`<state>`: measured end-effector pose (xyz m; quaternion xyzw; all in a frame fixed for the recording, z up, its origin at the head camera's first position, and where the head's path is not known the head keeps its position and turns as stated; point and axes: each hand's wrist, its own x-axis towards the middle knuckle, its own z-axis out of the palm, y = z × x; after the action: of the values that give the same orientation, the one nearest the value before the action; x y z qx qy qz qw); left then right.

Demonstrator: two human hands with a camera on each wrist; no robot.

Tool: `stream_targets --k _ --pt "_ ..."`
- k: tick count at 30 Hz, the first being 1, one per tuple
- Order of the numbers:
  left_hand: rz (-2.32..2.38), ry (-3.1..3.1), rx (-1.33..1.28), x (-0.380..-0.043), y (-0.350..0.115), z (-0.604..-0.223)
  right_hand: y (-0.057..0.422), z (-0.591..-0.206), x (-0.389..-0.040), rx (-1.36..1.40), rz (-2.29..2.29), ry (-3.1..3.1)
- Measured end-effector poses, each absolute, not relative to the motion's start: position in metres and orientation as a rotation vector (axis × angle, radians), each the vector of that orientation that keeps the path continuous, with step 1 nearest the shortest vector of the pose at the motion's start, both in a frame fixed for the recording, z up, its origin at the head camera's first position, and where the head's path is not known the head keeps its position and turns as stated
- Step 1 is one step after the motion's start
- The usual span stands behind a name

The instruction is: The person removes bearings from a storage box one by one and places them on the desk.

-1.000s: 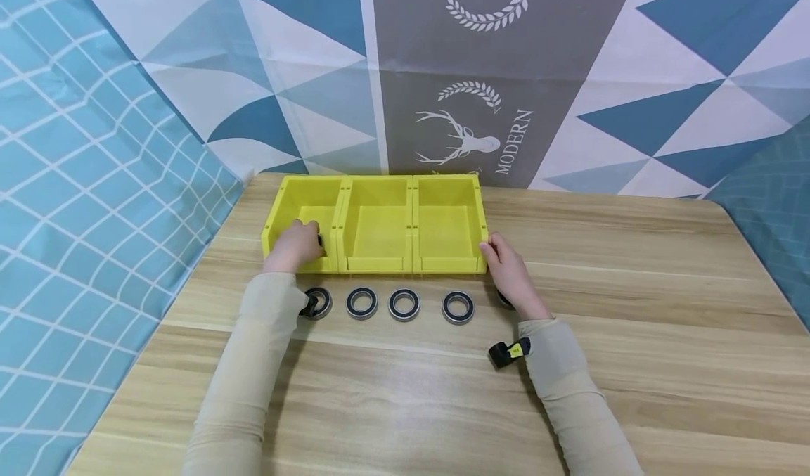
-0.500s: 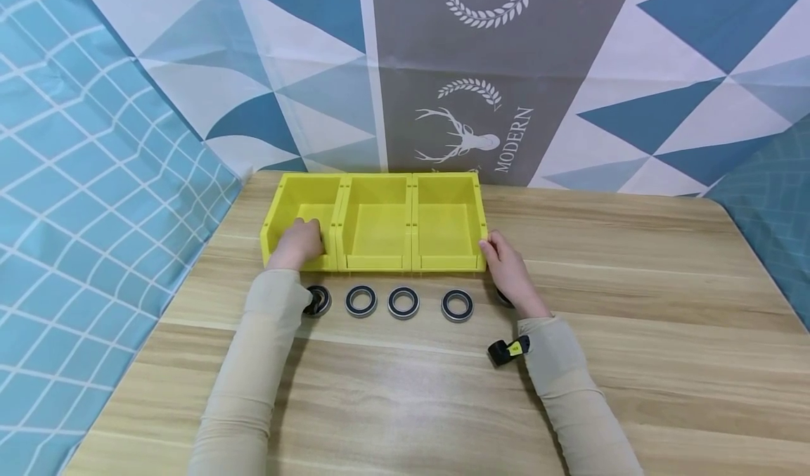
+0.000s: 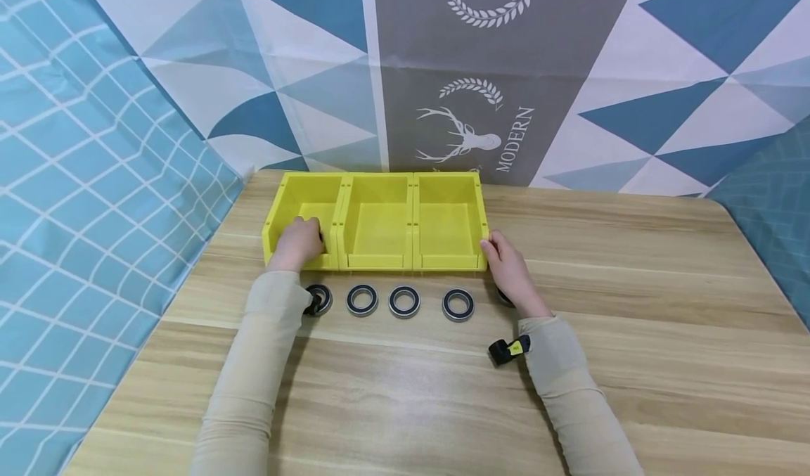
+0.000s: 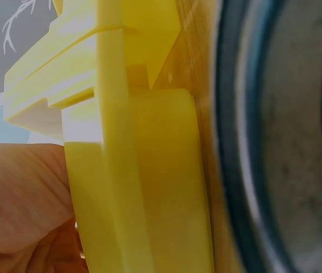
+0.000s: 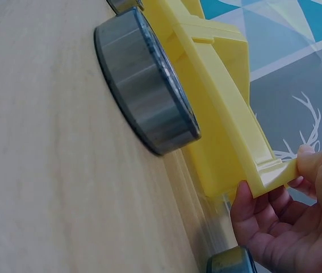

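Note:
Three joined yellow bins (image 3: pixel 380 262) stand in a row at the back of the table. My left hand (image 3: pixel 296 242) reaches over the front wall of the left bin (image 4: pixel 166 187), fingers curled down inside. A dark edge of a bearing shows beside these fingers; the rest is hidden by the hand. My right hand (image 3: pixel 508 271) pinches the front right corner of the right bin (image 5: pixel 271 176) between thumb and fingers. Ball bearings lie in a row before the bins, among them the leftmost bearing (image 3: pixel 319 299) under my left wrist and another bearing (image 3: pixel 504 298) partly behind my right hand.
Between the hands lie three more bearings, one left of centre (image 3: pixel 362 300), a middle bearing (image 3: pixel 404 301) and a right bearing (image 3: pixel 458 305). A patterned cloth (image 3: pixel 468 75) hangs behind the bins. The wooden table (image 3: pixel 392 406) extends to the right and front.
The dark edge beside my left fingers shows less than a second ago, as that hand has shifted slightly in the left bin. My right hand keeps its grip on the corner.

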<state>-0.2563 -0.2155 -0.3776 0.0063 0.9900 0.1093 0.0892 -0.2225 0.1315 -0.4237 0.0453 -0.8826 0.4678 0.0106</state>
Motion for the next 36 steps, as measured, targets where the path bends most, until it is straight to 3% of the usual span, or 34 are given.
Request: stream_targets --k 26,36 --pt "0.431 3.09 0.086 -0.247 -0.222 -0.37 0.132 -0.421 -0.22 0.146 1.456 -2.759" --pt "0.504 3.239 -0.009 -0.237 -0.219 -0.367 0.131 -0.422 -0.222 0.145 1.455 -2.763"
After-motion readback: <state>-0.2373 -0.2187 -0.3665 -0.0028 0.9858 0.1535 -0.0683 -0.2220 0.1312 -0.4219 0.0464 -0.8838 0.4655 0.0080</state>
